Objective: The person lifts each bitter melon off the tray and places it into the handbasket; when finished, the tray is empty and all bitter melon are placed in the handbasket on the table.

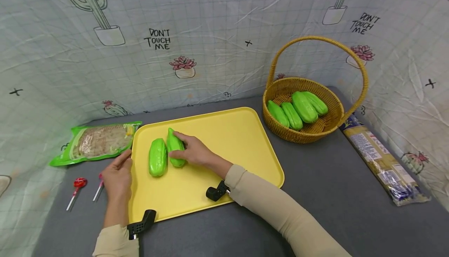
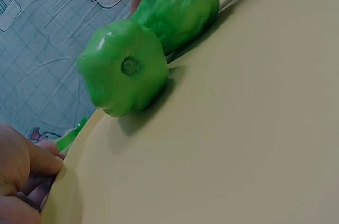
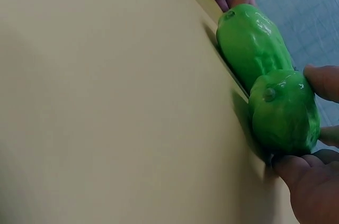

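The right hand (image 1: pixel 193 151) grips a green gourd (image 1: pixel 174 147) beside another gourd (image 1: pixel 158 157) near the yellow tray's (image 1: pixel 245 147) left edge, while the left hand (image 1: pixel 117 175), fingers relaxed, steadies that edge.

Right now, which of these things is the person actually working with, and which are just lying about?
In use:
right hand holding a green gourd
second gourd beside it
yellow tray, left hand at its edge
basket of gourds

Lying about:
green packet
two lollipops
long packet
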`<state>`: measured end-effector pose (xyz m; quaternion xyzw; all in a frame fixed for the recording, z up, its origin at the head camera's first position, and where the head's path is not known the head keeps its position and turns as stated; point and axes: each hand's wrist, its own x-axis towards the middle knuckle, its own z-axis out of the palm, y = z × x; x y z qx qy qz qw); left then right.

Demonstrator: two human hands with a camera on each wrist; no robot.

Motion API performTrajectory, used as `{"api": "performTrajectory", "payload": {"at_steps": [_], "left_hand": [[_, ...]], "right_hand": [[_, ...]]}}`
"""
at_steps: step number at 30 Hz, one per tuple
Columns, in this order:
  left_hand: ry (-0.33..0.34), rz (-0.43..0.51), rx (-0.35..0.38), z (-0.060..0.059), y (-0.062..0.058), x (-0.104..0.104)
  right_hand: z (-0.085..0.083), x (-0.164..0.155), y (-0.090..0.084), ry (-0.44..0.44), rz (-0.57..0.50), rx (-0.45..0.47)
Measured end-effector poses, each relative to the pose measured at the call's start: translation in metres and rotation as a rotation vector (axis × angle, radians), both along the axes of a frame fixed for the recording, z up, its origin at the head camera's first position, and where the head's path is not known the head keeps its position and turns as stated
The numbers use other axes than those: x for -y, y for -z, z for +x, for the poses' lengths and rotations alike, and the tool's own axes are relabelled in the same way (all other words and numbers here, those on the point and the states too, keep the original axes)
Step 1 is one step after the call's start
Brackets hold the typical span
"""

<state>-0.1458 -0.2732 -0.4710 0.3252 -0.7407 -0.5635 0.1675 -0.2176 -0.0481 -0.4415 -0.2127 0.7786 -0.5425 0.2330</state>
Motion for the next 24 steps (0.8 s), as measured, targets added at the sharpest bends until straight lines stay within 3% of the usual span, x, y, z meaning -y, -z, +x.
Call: {"api": "performTrajectory", "payload": {"at_steps": [16, 24], "left_hand": [[0.019, -0.004, 0.015, 0.001, -0.002, 0.000], [0.017, 0.007, 0.015, 0.000, -0.001, 0.001]], "right_hand": [[-0.001, -0.012, -0.001, -0.009, -0.036, 0.048], [-0.002, -0.028, -0.010, -0.023, -0.109, 0.083]]}}
